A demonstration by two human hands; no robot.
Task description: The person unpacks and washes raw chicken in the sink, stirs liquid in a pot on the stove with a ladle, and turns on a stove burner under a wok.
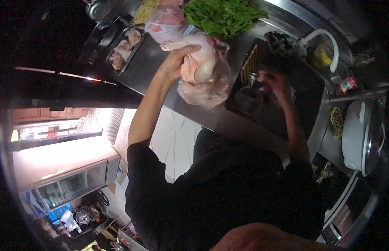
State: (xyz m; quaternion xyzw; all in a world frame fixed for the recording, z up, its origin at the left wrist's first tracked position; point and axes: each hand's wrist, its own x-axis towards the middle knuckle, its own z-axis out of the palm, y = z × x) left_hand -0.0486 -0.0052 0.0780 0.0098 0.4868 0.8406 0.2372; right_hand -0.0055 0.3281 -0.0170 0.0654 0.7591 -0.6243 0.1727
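A pale raw chicken (205,62) lies tilted at the counter's edge, one leg pointing to the left. My left hand (176,62) is closed on it near that leg, thumb across the top and the other fingers mostly hidden. Below the body hangs a pinkish, translucent lump (205,90); whether it is skin or a plastic bag I cannot tell. Over the dark sink (305,113) is my right hand (273,85), dim and smeared by motion. Close beside its fingers stands a shiny metal fitting (253,78), with a round, glassy shape (248,100) below.
Leafy greens (223,16) and a bag of pink meat (167,23) sit at the counter's back. A metal tray (126,52) of chicken pieces stands left. A white curved tap (334,46) rises behind the sink, and a white rice cooker (356,134) stands right.
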